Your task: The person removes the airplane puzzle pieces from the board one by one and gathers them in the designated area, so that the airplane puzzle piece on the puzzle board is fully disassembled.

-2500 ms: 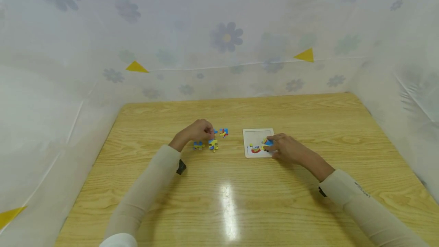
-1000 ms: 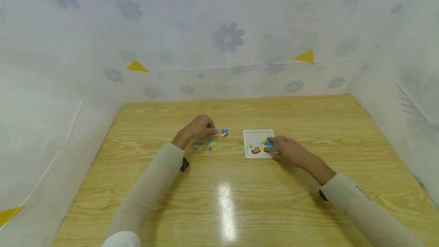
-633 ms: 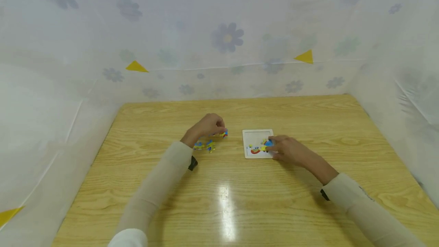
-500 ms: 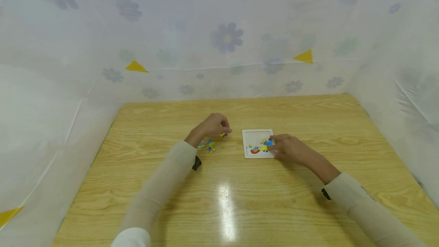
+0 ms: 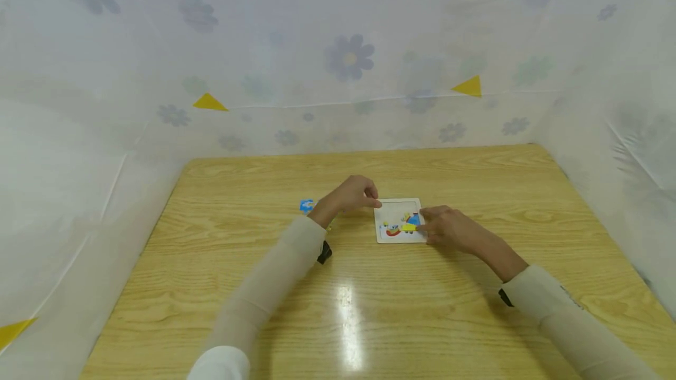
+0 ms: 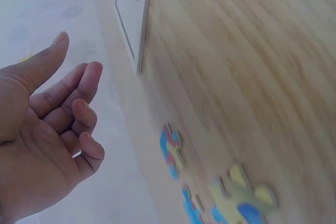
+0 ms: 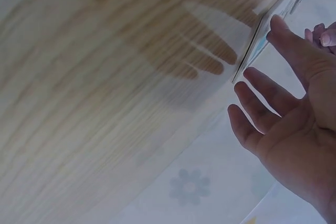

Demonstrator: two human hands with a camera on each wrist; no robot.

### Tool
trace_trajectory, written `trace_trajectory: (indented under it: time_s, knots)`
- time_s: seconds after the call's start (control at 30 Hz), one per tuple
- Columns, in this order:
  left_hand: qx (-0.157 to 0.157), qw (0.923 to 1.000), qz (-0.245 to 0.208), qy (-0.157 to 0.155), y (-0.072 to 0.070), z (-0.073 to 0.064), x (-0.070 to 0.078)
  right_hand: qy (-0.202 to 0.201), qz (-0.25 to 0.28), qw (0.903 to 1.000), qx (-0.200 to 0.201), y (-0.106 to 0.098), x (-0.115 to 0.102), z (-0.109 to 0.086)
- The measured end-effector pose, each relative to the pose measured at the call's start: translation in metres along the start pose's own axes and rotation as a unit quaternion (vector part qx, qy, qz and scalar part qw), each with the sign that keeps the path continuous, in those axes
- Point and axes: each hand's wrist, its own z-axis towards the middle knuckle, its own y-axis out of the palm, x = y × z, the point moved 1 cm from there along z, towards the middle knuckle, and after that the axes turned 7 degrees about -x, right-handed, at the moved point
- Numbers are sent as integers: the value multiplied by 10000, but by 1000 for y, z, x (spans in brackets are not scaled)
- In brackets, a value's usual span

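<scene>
Right hand (image 5: 451, 230), fingers nearly straight, grips nothing at the puzzle tray's (image 5: 391, 213) right edge. Left wrist view bares pieces (image 6: 232, 203) the head view mostly hides. By the tray's far-left corner, left hand (image 5: 355, 193) curls loosely, empty

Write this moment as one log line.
white square puzzle tray: partly filled; left hand: empty, near tray; right hand: at tray's right edge; multicoloured jigsaw pieces: on yellow wood-grain table

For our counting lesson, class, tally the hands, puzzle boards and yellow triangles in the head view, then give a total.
Left hand and right hand: 2
Puzzle board: 1
Yellow triangles: 3, one cut off by the picture's left edge
Total: 6
</scene>
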Motion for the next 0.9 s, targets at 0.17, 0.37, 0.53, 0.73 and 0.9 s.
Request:
trace_trajectory:
  time_s: [0.17,0.37,0.53,0.73,0.9]
  knots:
    - [-52,9999,-88,-69,12,10,12,-107,24,9999,15,2,3,1]
    - [-87,9998,17,-181,25,20,23,-310,-230,9992,68,4,5,2]
    - [-162,9995,43,-283,33,25,27,-404,-347,9985,115,5,4,5]
    - [-217,9996,-45,-149,40,30,30,-356,-286,9988,165,4,4,5]
    - [-167,9992,231,-281,47,37,34,-351,-263,9988,222,4,4,5]
